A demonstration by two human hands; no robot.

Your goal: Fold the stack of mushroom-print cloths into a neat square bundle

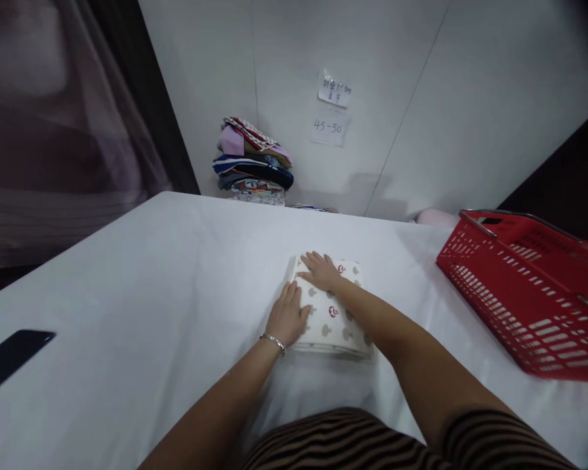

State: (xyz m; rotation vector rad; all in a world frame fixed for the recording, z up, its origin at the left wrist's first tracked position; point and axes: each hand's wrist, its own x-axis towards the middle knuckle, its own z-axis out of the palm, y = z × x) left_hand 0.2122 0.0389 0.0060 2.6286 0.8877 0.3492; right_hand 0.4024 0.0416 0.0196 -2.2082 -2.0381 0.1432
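A folded white cloth with grey and red mushroom prints lies on the white-covered table in front of me. Along its left edge rests my left hand, fingers stretched out and thumb on the fabric; a silver bracelet circles that wrist. My right hand lies flat on the cloth's upper left part, fingers spread. Neither hand grips anything. The right forearm crosses over the cloth and hides part of its right side.
A red plastic basket with metal handles stands at the table's right. A dark phone-like slab lies at the left edge. Beyond the far edge, folded clothes are stacked against the wall, near paper notes. A curtain hangs at left.
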